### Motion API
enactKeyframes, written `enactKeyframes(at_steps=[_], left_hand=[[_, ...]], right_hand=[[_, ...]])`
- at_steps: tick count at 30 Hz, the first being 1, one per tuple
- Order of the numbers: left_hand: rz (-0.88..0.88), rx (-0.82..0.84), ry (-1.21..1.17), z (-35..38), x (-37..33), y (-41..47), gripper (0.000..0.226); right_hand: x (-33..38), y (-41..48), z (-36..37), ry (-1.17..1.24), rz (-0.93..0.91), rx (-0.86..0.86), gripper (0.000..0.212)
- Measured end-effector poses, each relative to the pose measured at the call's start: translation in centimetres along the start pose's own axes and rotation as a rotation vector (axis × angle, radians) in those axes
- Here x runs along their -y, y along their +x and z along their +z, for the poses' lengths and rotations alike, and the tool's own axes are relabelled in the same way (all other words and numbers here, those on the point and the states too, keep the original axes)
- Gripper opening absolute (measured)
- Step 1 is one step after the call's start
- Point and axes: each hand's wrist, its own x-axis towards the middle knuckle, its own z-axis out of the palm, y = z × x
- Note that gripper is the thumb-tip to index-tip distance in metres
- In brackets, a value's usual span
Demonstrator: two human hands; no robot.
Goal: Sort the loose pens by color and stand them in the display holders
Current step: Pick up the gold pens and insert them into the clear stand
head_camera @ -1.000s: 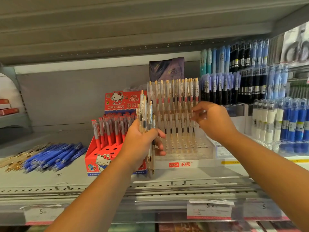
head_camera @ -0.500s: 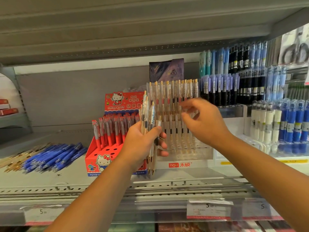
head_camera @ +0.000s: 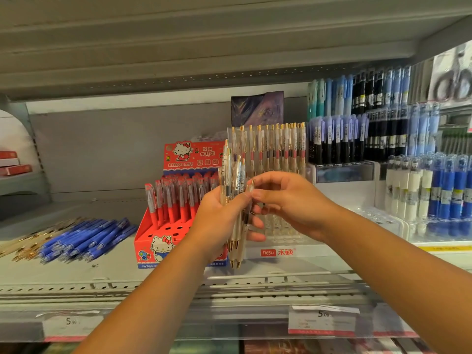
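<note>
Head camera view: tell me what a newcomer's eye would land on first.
At centre frame, the left-hand grip holds a bundle of clear gold-tipped pens upright, and the right-hand grip pinches the top of one. Just behind, to the left, stands a bright red Hello Kitty display box of red pens. Loose blue pens lie heaped on the shelf at far left.

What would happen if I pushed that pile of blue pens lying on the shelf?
They would probably roll or scatter: the blue pens lie loose on their sides on the flat shelf, with no holder around them. Their barrels look smooth, so likely slippery. Each looks thin and plastic, so probably light and stiff.
</note>
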Motion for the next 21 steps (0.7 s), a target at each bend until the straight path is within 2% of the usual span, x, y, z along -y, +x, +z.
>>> enactKeyframes(at_steps=[5, 10, 14, 16, 21], left_hand=[[-0.012, -0.032, -0.017, -0.2, 0.1, 0.2, 0.022], [-0.012, -0.117, -0.069, -0.2, 0.0, 0.3, 0.022], [0.015, -0.196, -0.083, -0.4, -0.1, 0.5, 0.018], [0.015, -0.227, -0.077, -0.5, -0.2, 0.7, 0.015], [0.019, -0.216, 0.065, -0.9, 0.2, 0.7, 0.014]], right_hand=[[-0.5, 0.0, -0.2, 0.079, -0.055, -0.027, 0.016], [-0.5, -0.1, -0.5, 0.071, -0.123, -0.017, 0.016], [-0.1, -0.3, -0.6, 0.154, -0.191, -0.030, 0.022], [0.7, -0.4, -1.0, 0.089, -0.256, -0.109, 0.028], [1.7, 0.1, -3.0, -0.263, -0.359, -0.351, 0.021]])
